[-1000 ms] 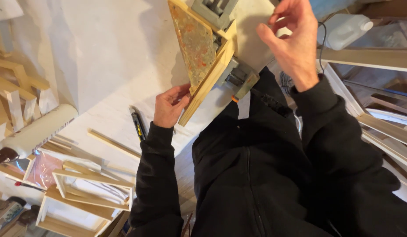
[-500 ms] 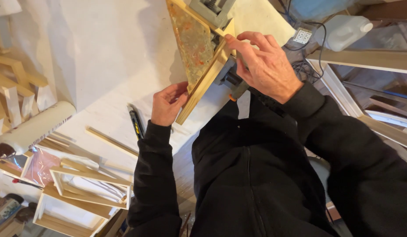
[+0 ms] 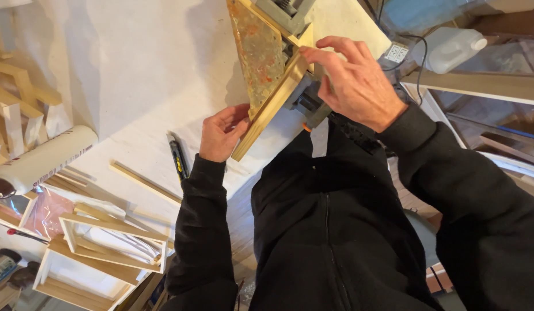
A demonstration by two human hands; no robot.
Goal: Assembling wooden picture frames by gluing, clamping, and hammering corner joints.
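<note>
Gripping wooden frame (image 3: 272,109) lower corner: left hand (image 3: 221,133) fingers curled closed on it; right hand (image 3: 353,83) fingers spread, pressing frame's upper edge beside grey clamp (image 3: 304,102).

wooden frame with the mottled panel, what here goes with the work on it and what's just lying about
In hand:
- wooden frame, mottled panel in it
- left hand on its lower corner
- right hand on its rail by the grey clamp

Lying about:
- black utility knife
- loose wood strip
- white roll
- stacked empty frames
- plastic jug
</note>
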